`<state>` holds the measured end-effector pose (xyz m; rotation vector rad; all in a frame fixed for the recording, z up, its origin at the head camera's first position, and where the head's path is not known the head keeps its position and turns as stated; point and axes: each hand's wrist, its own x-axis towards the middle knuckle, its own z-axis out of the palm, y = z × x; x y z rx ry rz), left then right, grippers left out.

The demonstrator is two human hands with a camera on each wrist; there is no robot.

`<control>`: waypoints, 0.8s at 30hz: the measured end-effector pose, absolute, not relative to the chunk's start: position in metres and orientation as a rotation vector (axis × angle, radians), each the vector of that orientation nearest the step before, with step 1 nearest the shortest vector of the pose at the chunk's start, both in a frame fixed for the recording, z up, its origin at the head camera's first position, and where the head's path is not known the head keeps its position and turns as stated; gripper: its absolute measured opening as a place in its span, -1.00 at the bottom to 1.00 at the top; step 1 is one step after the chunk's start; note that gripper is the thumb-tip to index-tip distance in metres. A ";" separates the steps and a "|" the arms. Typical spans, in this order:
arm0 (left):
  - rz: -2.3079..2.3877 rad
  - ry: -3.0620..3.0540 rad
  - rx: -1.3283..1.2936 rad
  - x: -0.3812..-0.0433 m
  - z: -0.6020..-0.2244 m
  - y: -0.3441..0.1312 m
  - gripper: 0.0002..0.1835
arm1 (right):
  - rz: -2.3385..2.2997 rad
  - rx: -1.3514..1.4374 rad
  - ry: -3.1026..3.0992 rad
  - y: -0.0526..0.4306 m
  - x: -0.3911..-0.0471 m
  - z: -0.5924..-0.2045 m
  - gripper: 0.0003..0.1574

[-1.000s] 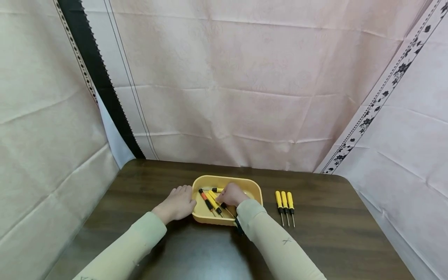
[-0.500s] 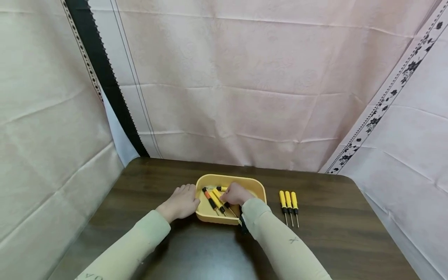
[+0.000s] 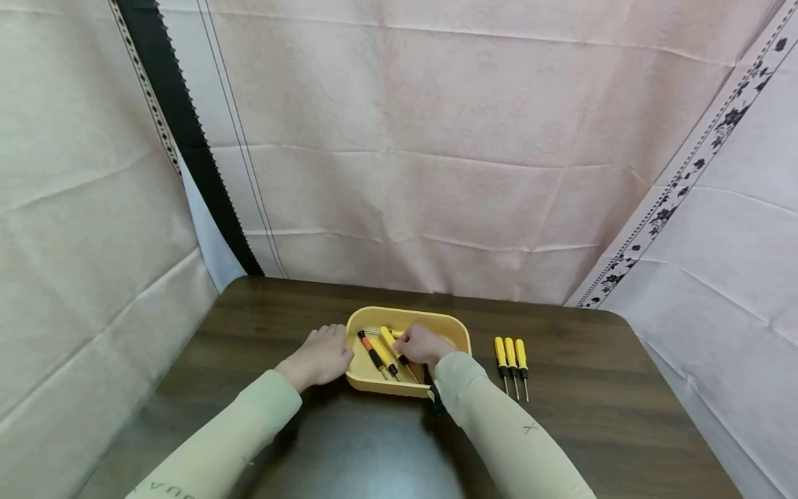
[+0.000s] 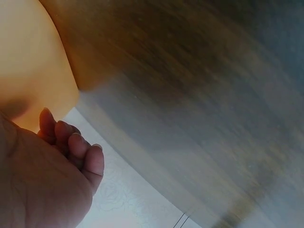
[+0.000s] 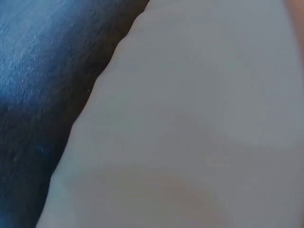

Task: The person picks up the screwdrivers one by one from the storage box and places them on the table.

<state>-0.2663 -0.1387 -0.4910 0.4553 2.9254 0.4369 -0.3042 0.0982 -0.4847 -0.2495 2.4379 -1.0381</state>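
In the head view, a yellow tray (image 3: 389, 389) on the dark table holds several screwdrivers. My left hand (image 3: 321, 355) grips the tray's left rim; the left wrist view has its fingers (image 4: 77, 145) curled beside the tray's wall (image 4: 38, 52). Reaching inside, my right hand (image 3: 424, 344) pinches a yellow-handled screwdriver (image 3: 388, 337), whose shaft points toward the near side. To its left lie another yellow screwdriver (image 3: 384, 357) and an orange-and-black one (image 3: 372, 352). A further yellow handle is partly hidden behind the right fingers. The right wrist view does not show the fingers.
Right of the tray, three yellow-and-black screwdrivers (image 3: 511, 357) lie side by side on the table (image 3: 592, 402). Pale cloth (image 3: 405, 173) hangs behind the table's far edge and along both sides. A blurred pale surface (image 5: 190, 95) fills most of the right wrist view.
The pinched screwdriver's handle has shifted slightly up and away from its neighbour within the tray. My left hand stays at the rim. The head view has moved a little.
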 end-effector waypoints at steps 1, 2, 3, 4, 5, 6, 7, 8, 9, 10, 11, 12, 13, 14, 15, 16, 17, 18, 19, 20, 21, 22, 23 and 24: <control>0.439 2.925 0.450 -0.266 -0.490 -0.139 -0.57 | -1.054 -0.245 2.426 0.099 -0.305 -0.484 -0.43; 0.437 2.924 0.445 -0.267 -0.490 -0.138 -0.56 | -1.062 -0.251 2.422 0.099 -0.305 -0.484 -0.42; 0.438 2.922 0.441 -0.267 -0.489 -0.138 -0.55 | -1.075 -0.258 2.415 0.100 -0.305 -0.483 -0.43; 0.433 2.921 0.437 -0.267 -0.489 -0.138 -0.54 | -1.086 -0.269 2.410 0.102 -0.306 -0.483 -0.43; 0.436 2.920 0.436 -0.267 -0.489 -0.138 -0.54 | -1.105 -0.280 2.401 0.103 -0.306 -0.484 -0.44; 0.432 2.918 0.433 -0.267 -0.488 -0.138 -0.54 | -1.136 -0.282 2.383 0.104 -0.306 -0.484 -0.46; 0.431 2.918 0.432 -0.267 -0.488 -0.138 -0.54 | -1.168 -0.284 2.365 0.105 -0.306 -0.484 -0.48; 0.426 2.918 0.432 -0.267 -0.487 -0.138 -0.53 | -1.202 -0.285 2.351 0.106 -0.306 -0.484 -0.52; 0.425 2.916 0.432 -0.266 -0.487 -0.138 -0.53 | -1.239 -0.283 2.336 0.107 -0.305 -0.484 -0.57; 0.425 2.914 0.432 -0.267 -0.487 -0.138 -0.52 | -1.271 -0.278 2.326 0.107 -0.305 -0.485 -0.62; 0.420 2.914 0.433 -0.267 -0.486 -0.138 -0.52 | -1.305 -0.270 2.317 0.108 -0.304 -0.485 -0.67; 0.412 2.916 0.430 -0.267 -0.486 -0.138 -0.51 | -1.336 -0.260 2.309 0.109 -0.304 -0.485 -0.72; 0.410 2.919 0.430 -0.268 -0.486 -0.138 -0.50 | -1.357 -0.260 2.309 0.109 -0.304 -0.484 -0.73; 0.404 2.923 0.428 -0.268 -0.486 -0.138 -0.49 | -1.386 -0.268 2.301 0.109 -0.304 -0.483 -0.72; 0.402 2.925 0.424 -0.269 -0.485 -0.138 -0.48 | -1.407 -0.275 2.297 0.109 -0.304 -0.482 -0.71; 0.403 2.928 0.421 -0.270 -0.485 -0.138 -0.48 | -1.428 -0.285 2.287 0.110 -0.304 -0.481 -0.68; 0.401 2.931 0.418 -0.270 -0.485 -0.138 -0.47 | -1.439 -0.300 2.283 0.111 -0.305 -0.479 -0.67; 0.405 2.931 0.415 -0.271 -0.485 -0.138 -0.47 | -1.449 -0.316 2.280 0.112 -0.305 -0.478 -0.65; 0.408 2.931 0.414 -0.271 -0.485 -0.138 -0.47 | -1.457 -0.326 2.277 0.113 -0.305 -0.476 -0.64; 0.409 2.930 0.413 -0.271 -0.486 -0.137 -0.47 | -1.471 -0.327 2.267 0.115 -0.306 -0.476 -0.63; 0.414 2.926 0.413 -0.270 -0.486 -0.137 -0.47 | -1.475 -0.321 2.271 0.117 -0.306 -0.475 -0.62; 0.416 2.922 0.415 -0.270 -0.487 -0.137 -0.47 | -1.485 -0.316 2.267 0.119 -0.307 -0.474 -0.62; 0.416 2.920 0.415 -0.270 -0.487 -0.137 -0.48 | -1.489 -0.306 2.268 0.121 -0.307 -0.473 -0.61; 0.415 2.916 0.414 -0.269 -0.487 -0.137 -0.48 | -1.501 -0.299 2.264 0.124 -0.307 -0.472 -0.61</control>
